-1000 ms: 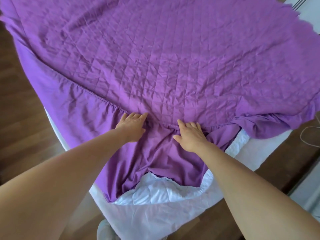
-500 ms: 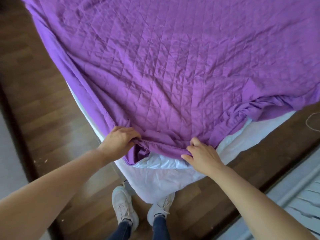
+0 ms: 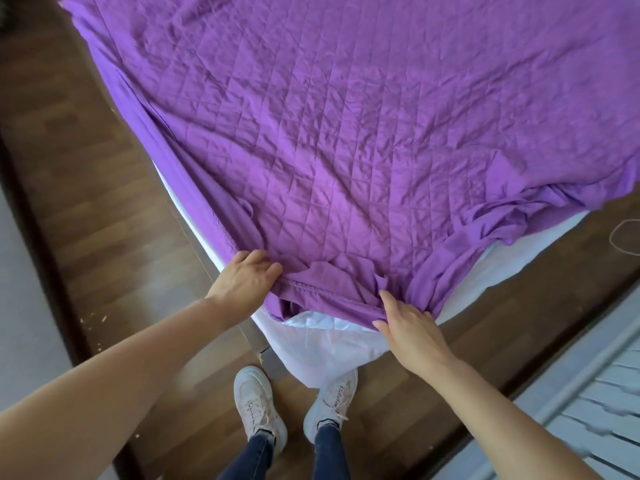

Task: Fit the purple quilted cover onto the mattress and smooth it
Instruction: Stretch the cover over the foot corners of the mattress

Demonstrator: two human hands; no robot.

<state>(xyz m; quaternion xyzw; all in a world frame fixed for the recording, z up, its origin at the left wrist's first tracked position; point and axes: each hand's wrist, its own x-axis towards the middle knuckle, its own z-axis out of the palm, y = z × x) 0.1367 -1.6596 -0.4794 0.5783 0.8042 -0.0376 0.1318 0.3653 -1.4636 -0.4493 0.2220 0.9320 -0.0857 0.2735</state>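
The left grip (image 3: 244, 282) curls round the hem of the cover (image 3: 346, 133) at the near corner, fingers folded over the edge. The right grip (image 3: 412, 334) lies on the skirt close by, fingers fairly straight and together against the cloth, pinching nothing that shows. The cover is spread over the mattress (image 3: 322, 351), but its skirt is bunched on top here, and the white corner pokes out bare below.

The hem looks elastic, so if it is pulled down by one grip alone it may spring back off the corner, the more so while the right one only presses. The bunched cloth along the right edge could get trapped under the skirt and leave a ridge. A hard tug could also drag the cover off a far corner, which is out of view.

The quilted top is creased all over. The bed stands on a dark wood floor (image 3: 104, 202). The person's shoes (image 3: 259, 407) are at the corner, a cable (image 3: 623, 237) loops at right, and a white slatted panel (image 3: 595, 417) fills the lower right.
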